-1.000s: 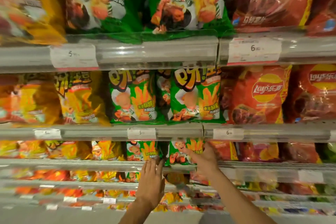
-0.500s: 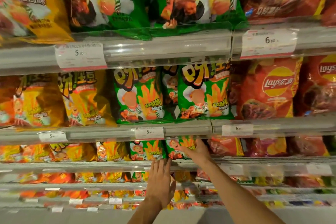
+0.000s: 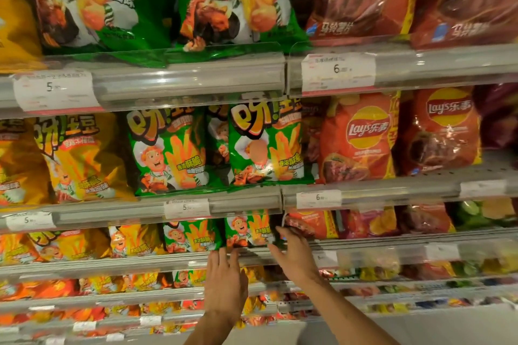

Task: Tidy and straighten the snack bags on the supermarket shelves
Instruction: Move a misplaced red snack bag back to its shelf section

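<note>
— From the head view, where are the hands?
— Left hand (image 3: 225,274) lies flat, fingers straight, tips at the bottom edge of the green snack bag (image 3: 248,228) on the third shelf (image 3: 168,260). Right hand (image 3: 294,253) has fingers loosely spread at that bag's right side, beside a red bag (image 3: 311,224); gripping nothing that I can see

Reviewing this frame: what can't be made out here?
Head view only:
- Price tag digits after the 5: too small and blurred.
- Right hand grip on the green bag: fingertips blurred.
- Lowest shelves: bags blurred.
- Top-row bags: cut off by the frame edge.
</note>
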`<state>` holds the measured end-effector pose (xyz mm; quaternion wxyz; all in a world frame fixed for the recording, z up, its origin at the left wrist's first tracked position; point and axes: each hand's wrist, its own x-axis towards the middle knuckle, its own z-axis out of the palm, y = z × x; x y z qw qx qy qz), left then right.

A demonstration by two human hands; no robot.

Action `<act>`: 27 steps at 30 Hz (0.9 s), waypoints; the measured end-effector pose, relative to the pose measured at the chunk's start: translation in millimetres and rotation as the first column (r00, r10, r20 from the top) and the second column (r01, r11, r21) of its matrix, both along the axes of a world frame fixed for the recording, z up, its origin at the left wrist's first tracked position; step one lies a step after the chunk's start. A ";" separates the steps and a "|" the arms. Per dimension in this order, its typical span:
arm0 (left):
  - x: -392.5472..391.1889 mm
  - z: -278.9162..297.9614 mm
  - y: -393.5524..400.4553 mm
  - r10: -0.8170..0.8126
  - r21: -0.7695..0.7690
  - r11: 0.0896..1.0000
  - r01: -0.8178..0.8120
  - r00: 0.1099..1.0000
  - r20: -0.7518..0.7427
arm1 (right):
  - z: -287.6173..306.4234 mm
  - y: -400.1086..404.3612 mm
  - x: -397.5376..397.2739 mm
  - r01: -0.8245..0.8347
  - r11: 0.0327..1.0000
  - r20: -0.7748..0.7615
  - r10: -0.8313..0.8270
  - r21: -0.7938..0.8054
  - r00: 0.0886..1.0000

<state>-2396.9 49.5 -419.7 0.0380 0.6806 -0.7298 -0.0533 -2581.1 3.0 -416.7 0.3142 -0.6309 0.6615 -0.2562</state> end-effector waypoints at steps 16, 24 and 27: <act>-281.1 19.2 -22.1 0.094 -0.025 0.989 -0.143 0.765 -0.637 | 8.6 54.2 -326.2 0.526 0.849 0.290 -0.494 -0.040 0.820; -323.1 25.4 -48.8 0.315 0.211 0.949 -0.234 0.669 -0.673 | 12.1 36.4 -388.2 0.425 0.902 0.040 -0.424 -0.074 0.905; -322.3 25.1 -60.4 0.345 0.257 0.939 -0.230 0.634 -0.692 | 16.4 19.5 -398.4 0.343 0.939 -0.008 -0.343 -0.019 0.939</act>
